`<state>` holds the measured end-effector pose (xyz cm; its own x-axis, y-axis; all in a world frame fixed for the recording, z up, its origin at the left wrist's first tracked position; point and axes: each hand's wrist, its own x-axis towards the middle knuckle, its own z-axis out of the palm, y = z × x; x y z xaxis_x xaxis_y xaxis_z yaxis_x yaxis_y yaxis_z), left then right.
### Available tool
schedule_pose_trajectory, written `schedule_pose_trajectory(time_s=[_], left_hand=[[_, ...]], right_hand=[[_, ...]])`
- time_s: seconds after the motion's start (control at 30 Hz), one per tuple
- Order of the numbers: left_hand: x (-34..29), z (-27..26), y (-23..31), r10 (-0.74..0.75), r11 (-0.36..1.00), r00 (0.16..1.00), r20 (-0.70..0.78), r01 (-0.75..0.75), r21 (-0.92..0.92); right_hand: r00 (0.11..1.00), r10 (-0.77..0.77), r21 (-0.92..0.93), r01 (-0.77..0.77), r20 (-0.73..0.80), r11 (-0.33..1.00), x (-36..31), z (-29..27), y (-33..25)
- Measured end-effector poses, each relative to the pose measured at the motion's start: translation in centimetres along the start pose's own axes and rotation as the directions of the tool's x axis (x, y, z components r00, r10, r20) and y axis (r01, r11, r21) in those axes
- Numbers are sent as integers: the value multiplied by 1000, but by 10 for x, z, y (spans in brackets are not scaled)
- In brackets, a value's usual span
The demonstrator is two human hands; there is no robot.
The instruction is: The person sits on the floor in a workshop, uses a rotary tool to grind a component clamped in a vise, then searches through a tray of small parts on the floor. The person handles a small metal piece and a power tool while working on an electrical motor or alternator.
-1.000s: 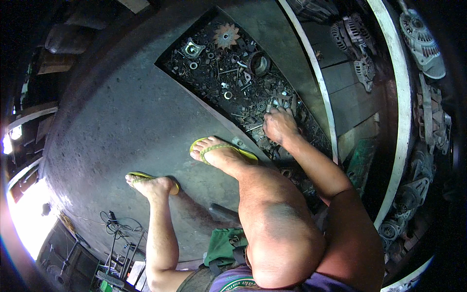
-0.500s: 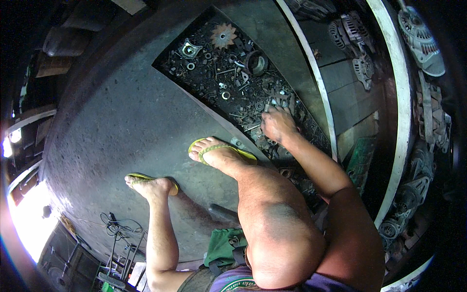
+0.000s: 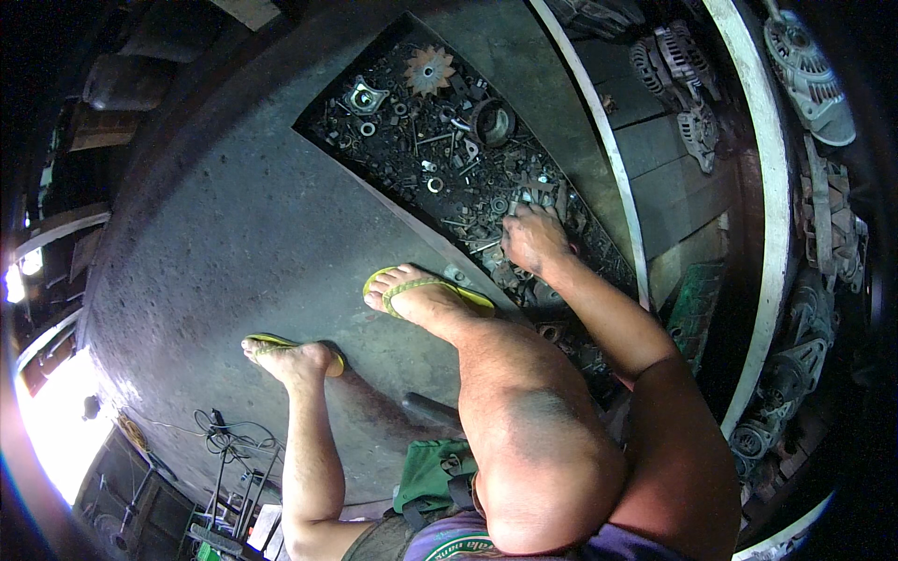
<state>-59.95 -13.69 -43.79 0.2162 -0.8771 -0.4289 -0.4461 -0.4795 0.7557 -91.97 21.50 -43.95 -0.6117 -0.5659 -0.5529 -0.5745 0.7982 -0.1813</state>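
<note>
My right hand (image 3: 535,236) reaches down into a long, low metal tray (image 3: 388,198) of mixed scrap parts. Its fingers curl down among the small metal pieces (image 3: 486,220), the tips sunk out of sight, so what they grip is hidden. Just beyond the knuckles lies a greyish metal part (image 3: 541,193). Farther up the tray are a rusty fan wheel (image 3: 429,70), a bright metal bracket with a round hole (image 3: 363,95), a dark cylindrical ring (image 3: 492,122) and a small washer (image 3: 435,185). My left hand is out of view.
My sandalled feet (image 3: 412,290) are on the concrete floor (image 3: 224,215) left of the tray. Shelves on the right hold alternator parts (image 3: 809,79) behind pale curved edges (image 3: 774,215). A green bag (image 3: 426,477) lies by my lap; a cable (image 3: 220,435) hangs at lower left.
</note>
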Motion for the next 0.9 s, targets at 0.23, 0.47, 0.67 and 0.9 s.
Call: schedule_pose_trajectory(time_s=[0.23,0.47,0.67,0.9], left_hand=[[38,-16,-33,214,934,962,171,-253,252],[-41,17,46,-178,947,980,88,195,-255],[-59,22,63,-155,966,985,80,168,-195],[-14,6,22,57,991,998,23,-60,122]], right_hand=[[1000,-10,-2,10,-11,1000,0,2,1],[999,-19,-19,18,-51,1000,0,6,2],[998,-14,-12,14,-59,1000,0,5,2],[999,1,-9,-1,42,1000,8,1,-1]])
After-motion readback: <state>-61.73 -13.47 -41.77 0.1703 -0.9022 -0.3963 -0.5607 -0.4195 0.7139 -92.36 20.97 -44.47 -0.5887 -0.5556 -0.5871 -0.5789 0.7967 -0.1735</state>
